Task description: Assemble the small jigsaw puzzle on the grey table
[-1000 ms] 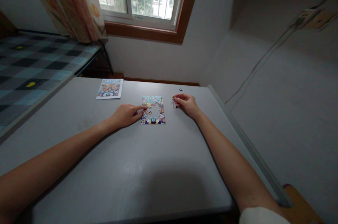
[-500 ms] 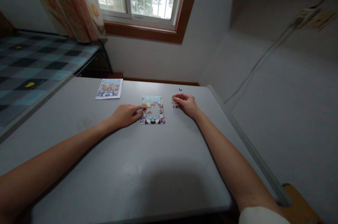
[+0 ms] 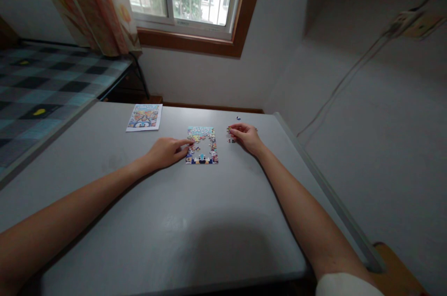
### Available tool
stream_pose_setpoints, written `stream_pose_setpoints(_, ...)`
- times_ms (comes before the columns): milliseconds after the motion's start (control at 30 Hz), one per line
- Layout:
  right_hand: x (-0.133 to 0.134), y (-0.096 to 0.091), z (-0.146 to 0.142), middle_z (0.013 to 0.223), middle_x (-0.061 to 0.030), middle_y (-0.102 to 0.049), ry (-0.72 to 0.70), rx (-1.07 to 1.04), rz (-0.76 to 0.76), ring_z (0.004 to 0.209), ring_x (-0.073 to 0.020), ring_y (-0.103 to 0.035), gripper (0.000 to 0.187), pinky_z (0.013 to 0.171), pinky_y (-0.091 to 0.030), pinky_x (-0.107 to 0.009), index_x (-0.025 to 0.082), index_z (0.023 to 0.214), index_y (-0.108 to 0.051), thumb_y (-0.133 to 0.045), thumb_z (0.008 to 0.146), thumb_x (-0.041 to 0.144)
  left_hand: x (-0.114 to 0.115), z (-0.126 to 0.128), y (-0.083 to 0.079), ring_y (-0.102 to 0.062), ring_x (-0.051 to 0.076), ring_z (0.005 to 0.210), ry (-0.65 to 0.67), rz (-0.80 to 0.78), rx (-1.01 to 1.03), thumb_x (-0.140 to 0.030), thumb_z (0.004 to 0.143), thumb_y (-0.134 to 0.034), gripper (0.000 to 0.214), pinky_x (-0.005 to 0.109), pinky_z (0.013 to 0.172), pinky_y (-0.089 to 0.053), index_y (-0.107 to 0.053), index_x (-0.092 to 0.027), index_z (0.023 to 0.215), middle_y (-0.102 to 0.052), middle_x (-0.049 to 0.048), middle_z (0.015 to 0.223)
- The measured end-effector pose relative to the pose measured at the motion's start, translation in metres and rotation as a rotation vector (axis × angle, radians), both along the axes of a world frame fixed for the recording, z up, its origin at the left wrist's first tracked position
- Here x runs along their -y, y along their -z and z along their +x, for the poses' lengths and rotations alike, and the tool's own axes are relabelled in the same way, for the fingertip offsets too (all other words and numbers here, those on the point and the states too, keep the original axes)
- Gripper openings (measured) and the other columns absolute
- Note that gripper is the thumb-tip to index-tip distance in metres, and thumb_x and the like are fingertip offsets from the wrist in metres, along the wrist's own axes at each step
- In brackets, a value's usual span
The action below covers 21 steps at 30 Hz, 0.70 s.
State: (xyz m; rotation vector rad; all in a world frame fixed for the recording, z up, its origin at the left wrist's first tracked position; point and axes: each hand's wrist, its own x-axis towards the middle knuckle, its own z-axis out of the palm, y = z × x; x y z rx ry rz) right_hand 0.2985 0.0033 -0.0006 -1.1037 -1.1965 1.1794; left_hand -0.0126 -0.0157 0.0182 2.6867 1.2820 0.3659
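On the table lies a partly assembled jigsaw puzzle [image 3: 201, 130], a frame of joined pieces around a bare middle with a few pieces inside it. My left hand [image 3: 167, 152] rests at the puzzle's left edge, index finger stretched onto it and thumb apart, holding nothing. To the right of the puzzle, my right hand [image 3: 246, 137] pinches a small puzzle piece [image 3: 229, 129] between thumb and fingertips. Just below those fingertips lie loose puzzle pieces [image 3: 231, 140]. Another loose piece [image 3: 238, 118] sits farther back; my right hand partly covers others.
A printed picture sheet [image 3: 144, 117] lies at the back left of the grey table [image 3: 146, 221]. Beyond the table's left edge stands a bed with a checked cover [image 3: 63, 79]. A wall with a hanging cable [image 3: 335, 89] borders the right side.
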Motion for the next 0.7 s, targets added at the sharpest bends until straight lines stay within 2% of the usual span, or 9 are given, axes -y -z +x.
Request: stream_pose_setpoints(700,0.0,-0.0015,-0.0013,0.068,-0.0002,-0.066,0.01,-0.013,-0.023,0.058,-0.0087,-0.057,0.043,0.051,-0.046,-0.019,0.016,0.077,-0.069,-0.088,0.049,0.042,-0.0016,-0.0017,0.0032,-0.056,0.015,0.055,-0.006,0.016,-0.01,-0.045,0.093,-0.04,0.043,0.024,0.055,-0.029,-0.068,-0.027,0.122,-0.067,0.002,0.064)
